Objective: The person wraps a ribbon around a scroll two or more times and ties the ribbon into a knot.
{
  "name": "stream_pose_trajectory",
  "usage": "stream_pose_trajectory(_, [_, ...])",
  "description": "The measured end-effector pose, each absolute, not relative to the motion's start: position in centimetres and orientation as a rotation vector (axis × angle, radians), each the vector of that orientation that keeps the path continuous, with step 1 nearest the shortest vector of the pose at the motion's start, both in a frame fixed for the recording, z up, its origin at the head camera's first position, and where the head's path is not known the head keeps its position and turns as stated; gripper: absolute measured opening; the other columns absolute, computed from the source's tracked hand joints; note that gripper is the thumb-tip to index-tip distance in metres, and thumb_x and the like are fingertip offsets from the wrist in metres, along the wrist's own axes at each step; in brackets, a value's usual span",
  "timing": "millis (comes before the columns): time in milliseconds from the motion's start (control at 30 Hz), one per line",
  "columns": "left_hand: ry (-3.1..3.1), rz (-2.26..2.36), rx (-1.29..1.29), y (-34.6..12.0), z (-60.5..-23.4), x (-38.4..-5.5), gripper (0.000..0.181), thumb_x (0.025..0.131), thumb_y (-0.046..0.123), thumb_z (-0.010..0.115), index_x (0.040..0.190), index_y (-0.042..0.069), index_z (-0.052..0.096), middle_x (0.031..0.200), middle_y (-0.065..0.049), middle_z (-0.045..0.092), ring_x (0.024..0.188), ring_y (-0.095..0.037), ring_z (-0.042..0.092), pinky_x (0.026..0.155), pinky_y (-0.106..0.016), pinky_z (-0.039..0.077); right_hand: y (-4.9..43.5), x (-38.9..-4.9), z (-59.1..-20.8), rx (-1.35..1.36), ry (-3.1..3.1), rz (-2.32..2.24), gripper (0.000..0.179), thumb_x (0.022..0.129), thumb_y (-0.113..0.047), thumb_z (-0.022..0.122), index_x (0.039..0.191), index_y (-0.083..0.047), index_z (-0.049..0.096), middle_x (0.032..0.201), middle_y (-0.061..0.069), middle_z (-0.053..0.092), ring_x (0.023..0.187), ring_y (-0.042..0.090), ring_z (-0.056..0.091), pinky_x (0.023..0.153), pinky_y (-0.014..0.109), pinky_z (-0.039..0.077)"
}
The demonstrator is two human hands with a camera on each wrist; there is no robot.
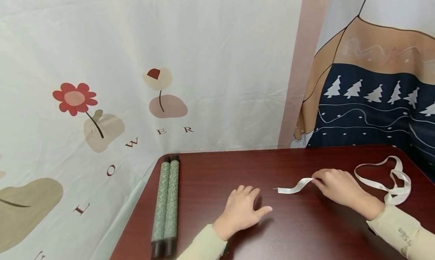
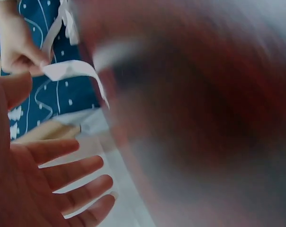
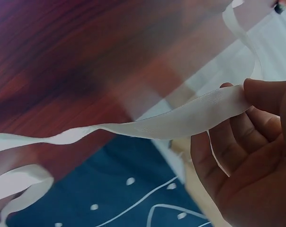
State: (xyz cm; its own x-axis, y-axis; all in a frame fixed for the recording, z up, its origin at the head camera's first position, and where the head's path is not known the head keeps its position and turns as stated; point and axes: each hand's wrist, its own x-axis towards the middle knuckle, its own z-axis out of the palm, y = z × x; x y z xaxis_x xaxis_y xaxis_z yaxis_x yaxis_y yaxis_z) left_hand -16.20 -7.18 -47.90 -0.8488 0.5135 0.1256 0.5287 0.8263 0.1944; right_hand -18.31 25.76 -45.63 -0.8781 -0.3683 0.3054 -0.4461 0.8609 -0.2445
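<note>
A long white ribbon (image 1: 295,189) is pinched between the thumb and fingers of my right hand (image 1: 334,184). Its short end sticks out leftward from the pinch, toward my other hand. In the right wrist view the ribbon (image 3: 181,118) passes across the fingers under the thumb. Beyond the right wrist, the rest of it lies in loose loops (image 1: 399,190) at the table's right side. My left hand (image 1: 239,211) hovers over the middle of the table, fingers spread and thumb apart, holding nothing. The left wrist view shows that hand (image 2: 62,184) with extended fingers, below the ribbon's free end (image 2: 76,69).
Two green speckled rolls with dark ends (image 1: 166,203) lie side by side along the left edge of the dark red table (image 1: 217,169). Behind stands a pale curtain (image 1: 221,63) with flower prints, and a dark blue cloth with trees (image 1: 367,112) hangs at right.
</note>
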Motion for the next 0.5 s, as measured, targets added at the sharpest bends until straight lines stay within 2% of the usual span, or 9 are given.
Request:
stream_pose_trajectory(133, [-2.869,-0.344,-0.978,-5.8,-48.3,-15.9,0.06,0.101,0.057,0.059,0.141,0.012,0.065,0.137,0.001,0.065,0.123,-0.019,0.058,0.101,-0.042,0.049,24.3,-17.7,-45.5,0.677,-2.734,0.42,0.011,0.085,-0.01,0.086,0.095,-0.009,0.08,0.089,0.001,0.075,0.075,0.016,0.07,0.061,0.037,0.059])
stream_pose_trajectory(233, [-2.827,-0.362,-1.057,-5.0,-48.4,-15.8,0.057,0.102,0.05,0.062,0.144,0.011,0.061,0.14,0.001,0.063,0.125,-0.018,0.057,0.103,-0.039,0.049,23.2,-17.2,-45.3,0.721,-2.689,0.405,0.011,0.084,-0.01,0.086,0.093,-0.011,0.08,0.086,-0.002,0.074,0.073,0.014,0.069,0.061,0.036,0.059])
stream_pose_trajectory(500, [-2.819,-0.652,-1.032,-3.2,-47.4,-16.1,0.054,0.1,0.043,0.069,0.142,0.009,0.062,0.14,0.002,0.064,0.128,-0.016,0.058,0.105,-0.036,0.048,21.0,-16.0,-45.1,0.802,-2.564,0.402,0.013,0.082,-0.007,0.085,0.089,-0.016,0.078,0.08,-0.011,0.068,0.07,0.008,0.065,0.059,0.032,0.056])
